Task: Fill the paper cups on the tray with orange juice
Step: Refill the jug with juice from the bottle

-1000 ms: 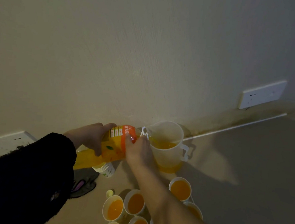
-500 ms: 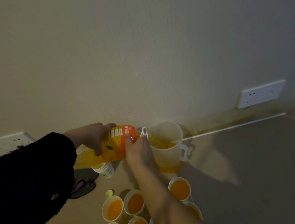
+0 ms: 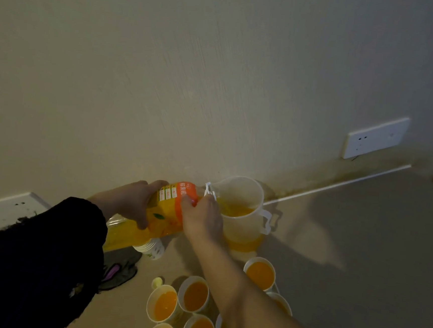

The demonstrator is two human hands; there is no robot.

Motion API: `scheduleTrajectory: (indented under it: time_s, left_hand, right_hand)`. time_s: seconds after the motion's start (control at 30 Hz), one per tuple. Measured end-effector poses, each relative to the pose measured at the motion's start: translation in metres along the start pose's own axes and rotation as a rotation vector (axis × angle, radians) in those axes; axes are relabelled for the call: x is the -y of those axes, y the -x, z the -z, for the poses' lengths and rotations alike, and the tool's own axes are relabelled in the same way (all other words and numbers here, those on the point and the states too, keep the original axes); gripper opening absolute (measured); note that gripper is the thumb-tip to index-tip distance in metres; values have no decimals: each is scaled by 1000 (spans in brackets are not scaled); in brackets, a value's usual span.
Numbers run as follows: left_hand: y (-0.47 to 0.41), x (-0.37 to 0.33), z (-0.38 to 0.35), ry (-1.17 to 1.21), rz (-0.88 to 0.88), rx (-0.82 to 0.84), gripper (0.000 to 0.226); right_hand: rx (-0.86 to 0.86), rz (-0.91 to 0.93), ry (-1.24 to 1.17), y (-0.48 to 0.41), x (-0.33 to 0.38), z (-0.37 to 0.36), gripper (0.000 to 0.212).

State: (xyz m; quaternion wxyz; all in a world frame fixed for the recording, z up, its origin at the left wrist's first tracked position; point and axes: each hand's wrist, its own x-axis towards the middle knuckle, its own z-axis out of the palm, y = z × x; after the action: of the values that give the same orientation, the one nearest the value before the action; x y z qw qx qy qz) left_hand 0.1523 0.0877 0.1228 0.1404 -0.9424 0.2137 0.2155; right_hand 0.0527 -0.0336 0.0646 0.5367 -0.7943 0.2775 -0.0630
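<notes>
Head view: both hands on the bottle [image 3: 163, 216]. Left hand [image 3: 131, 201] grips mid-body, fingers curled over the top. Right hand [image 3: 202, 220] grips the neck end, thumb on the orange label; its fingers are hidden behind

Bottle's long axis is near horizontal, base low-left, mouth up-right over the jug [image 3: 240, 210] rim; juice in the jug

Jug stands at the worktop [image 3: 359, 254] back edge by the wall, handle on its far right side, away from both hands

Cups [image 3: 196, 295] sit toward the near edge, under the right forearm; those showing hold juice, some hidden or cropped. Can't make out the tray

Judgement: refilling the jug. Right hand is nearer the jug and cups, so it likely takes the next pour
</notes>
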Motion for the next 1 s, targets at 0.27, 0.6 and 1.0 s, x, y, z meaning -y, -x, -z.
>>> scheduleTrajectory:
  time_s: [0.27, 0.6, 1.0]
  left_hand:
    - [2, -1, -1, 74, -26, -26, 118]
    - [30, 13, 6, 767, -155, -197, 119]
    - [53, 31, -23, 1252, -141, -390, 108]
  right_hand:
    - [-62, 15, 0, 1, 6, 6, 59]
    - [-203, 341, 81, -2, 98, 51, 35]
    - [5, 660, 195, 25, 193, 42, 30]
